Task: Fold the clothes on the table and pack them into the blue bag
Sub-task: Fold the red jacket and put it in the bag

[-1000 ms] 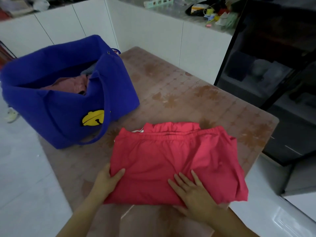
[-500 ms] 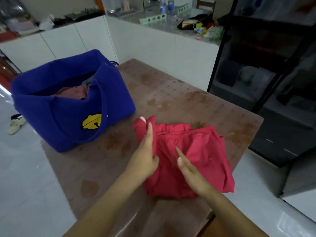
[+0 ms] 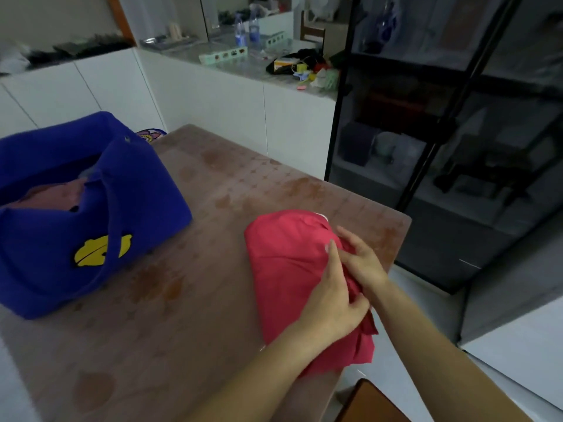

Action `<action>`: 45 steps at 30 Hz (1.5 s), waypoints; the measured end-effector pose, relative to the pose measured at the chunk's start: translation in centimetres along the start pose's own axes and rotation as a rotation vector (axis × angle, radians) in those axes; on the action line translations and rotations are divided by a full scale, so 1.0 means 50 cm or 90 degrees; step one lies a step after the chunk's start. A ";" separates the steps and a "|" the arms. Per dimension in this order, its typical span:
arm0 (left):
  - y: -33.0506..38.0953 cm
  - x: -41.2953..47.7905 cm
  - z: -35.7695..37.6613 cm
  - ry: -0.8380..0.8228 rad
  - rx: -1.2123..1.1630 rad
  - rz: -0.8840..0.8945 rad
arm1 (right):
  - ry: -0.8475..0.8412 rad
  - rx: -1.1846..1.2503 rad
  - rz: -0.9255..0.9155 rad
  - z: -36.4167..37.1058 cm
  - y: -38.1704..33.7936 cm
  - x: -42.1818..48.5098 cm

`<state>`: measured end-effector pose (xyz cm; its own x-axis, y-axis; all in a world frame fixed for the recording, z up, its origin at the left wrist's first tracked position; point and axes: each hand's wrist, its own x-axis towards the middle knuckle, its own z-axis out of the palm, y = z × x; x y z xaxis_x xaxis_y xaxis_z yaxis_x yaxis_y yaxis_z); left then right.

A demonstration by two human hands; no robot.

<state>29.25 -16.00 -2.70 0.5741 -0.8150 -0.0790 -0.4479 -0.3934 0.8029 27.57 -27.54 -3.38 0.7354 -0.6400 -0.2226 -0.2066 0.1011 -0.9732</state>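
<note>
A red garment (image 3: 286,269) lies folded into a narrow strip at the right side of the brown table (image 3: 189,306). My left hand (image 3: 332,296) lies on its right edge with fingers straight and the thumb pinching the cloth. Beside it, my right hand (image 3: 361,260) rests on the same edge with its fingers pressing the fabric. The blue bag (image 3: 122,208) with a yellow patch stands open at the table's left, and a pink garment (image 3: 51,194) lies inside it.
White cabinets and a cluttered counter (image 3: 274,65) stand behind the table. A black glass-fronted shelf unit (image 3: 457,132) rises at the right. The corner of a brown chair (image 3: 371,403) shows below the table's near right edge.
The left half of the red garment has been folded over to the right, making it narrower. Both hands moved to its right edge. The camera has tilted up.
</note>
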 end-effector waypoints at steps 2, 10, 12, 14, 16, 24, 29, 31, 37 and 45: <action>-0.012 -0.011 -0.010 0.046 -0.008 0.021 | 0.019 -0.115 -0.026 -0.019 0.018 0.021; -0.175 0.008 -0.007 -0.144 0.399 -0.130 | 0.098 -0.598 0.114 -0.028 0.135 0.027; -0.191 0.004 0.011 -0.169 0.431 -0.120 | 0.165 -0.645 -0.035 -0.017 0.120 0.020; -0.205 0.007 0.026 -0.169 0.451 -0.118 | 0.104 -0.742 -0.212 0.002 0.101 0.023; -0.213 0.006 0.033 -0.162 0.464 -0.113 | -0.035 -0.857 -0.243 0.021 0.104 0.039; -0.239 -0.020 0.053 -0.095 0.512 -0.095 | -0.114 -0.895 -0.013 0.020 0.215 0.123; -0.260 -0.011 0.071 -0.121 0.490 -0.126 | -0.118 -0.895 -0.007 0.022 0.220 0.139; -0.258 -0.010 0.070 -0.098 0.486 -0.111 | -0.136 -0.897 -0.009 0.018 0.213 0.146; -0.270 -0.074 0.013 0.074 0.275 -0.158 | -0.045 -0.806 -0.028 -0.003 0.175 0.136; -0.321 -0.181 -0.031 0.072 0.012 -0.245 | -0.025 -0.753 0.093 -0.028 0.182 0.029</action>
<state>32.31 -1.64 -13.93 0.7741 -0.5546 -0.3051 -0.1969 -0.6691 0.7167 25.86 -28.61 -12.46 0.6705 -0.6549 -0.3485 -0.7415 -0.6068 -0.2862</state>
